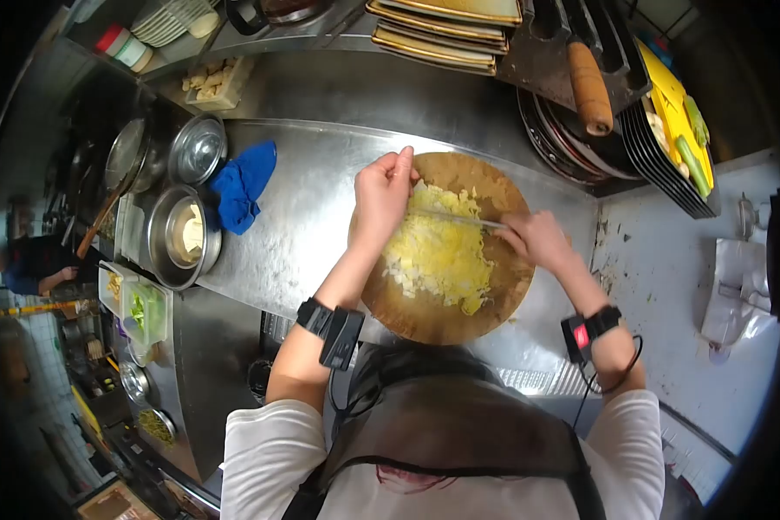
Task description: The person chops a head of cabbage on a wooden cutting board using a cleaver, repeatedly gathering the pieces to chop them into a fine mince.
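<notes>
A round wooden chopping board (407,321) lies on the steel counter in front of me. Finely chopped yellow-white vegetable (438,260), possibly cabbage, is heaped over its middle. My right hand (537,239) is wrapped round the handle of a knife (459,218), whose blade shows edge-on as a thin line across the top part of the heap. At the board's upper left, my left hand (385,192) is closed with the thumb up, close to the blade's far end. Whether anything is inside its fingers is hidden.
A blue cloth (244,186) lies left of the board, beside a steel bowl (160,234) and a metal lid (198,149). Stacked rectangular plates (442,39) sit on the shelf above. A wooden handle (590,87) juts out at upper right. Another person (48,269) is at far left.
</notes>
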`<action>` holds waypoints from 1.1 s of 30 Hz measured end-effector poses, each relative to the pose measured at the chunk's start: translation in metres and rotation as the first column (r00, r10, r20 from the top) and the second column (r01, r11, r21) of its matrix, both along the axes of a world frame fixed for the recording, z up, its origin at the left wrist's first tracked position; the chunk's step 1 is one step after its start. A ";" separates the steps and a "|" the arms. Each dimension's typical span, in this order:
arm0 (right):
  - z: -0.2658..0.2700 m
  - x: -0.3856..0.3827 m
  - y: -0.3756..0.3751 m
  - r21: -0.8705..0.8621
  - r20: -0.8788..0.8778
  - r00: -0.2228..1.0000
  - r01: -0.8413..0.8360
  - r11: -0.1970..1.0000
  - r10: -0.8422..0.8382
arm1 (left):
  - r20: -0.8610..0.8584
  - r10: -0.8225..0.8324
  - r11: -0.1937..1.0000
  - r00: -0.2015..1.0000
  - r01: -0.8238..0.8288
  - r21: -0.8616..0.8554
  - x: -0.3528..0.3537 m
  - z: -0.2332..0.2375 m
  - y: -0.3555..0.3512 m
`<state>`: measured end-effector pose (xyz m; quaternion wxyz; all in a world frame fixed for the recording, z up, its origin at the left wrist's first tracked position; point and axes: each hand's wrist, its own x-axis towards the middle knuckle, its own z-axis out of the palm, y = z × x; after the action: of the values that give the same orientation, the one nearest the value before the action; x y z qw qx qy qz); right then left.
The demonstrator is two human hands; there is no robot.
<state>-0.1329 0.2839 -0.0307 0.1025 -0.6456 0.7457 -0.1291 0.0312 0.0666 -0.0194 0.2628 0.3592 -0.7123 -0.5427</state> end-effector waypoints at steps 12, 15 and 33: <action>-0.002 -0.002 -0.016 0.141 -0.107 0.982 0.167 0.976 -0.152 | 0.085 0.011 0.999 0.996 -0.008 -0.043 -0.029 -0.051 -0.030; -0.002 -0.003 -0.011 0.057 -0.112 0.984 0.144 0.988 -0.137 | 0.133 -0.003 1.000 0.991 0.000 0.022 -0.028 -0.036 -0.026; -0.004 0.044 -0.007 0.090 -0.148 0.979 0.155 0.984 -0.141 | 0.128 0.031 0.997 0.991 -0.022 -0.073 0.021 -0.039 -0.015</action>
<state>-0.0892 0.2772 -0.0349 0.0722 -0.5897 0.8027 -0.0523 0.0522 0.0518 -0.0587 0.2358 0.3936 -0.7418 -0.4891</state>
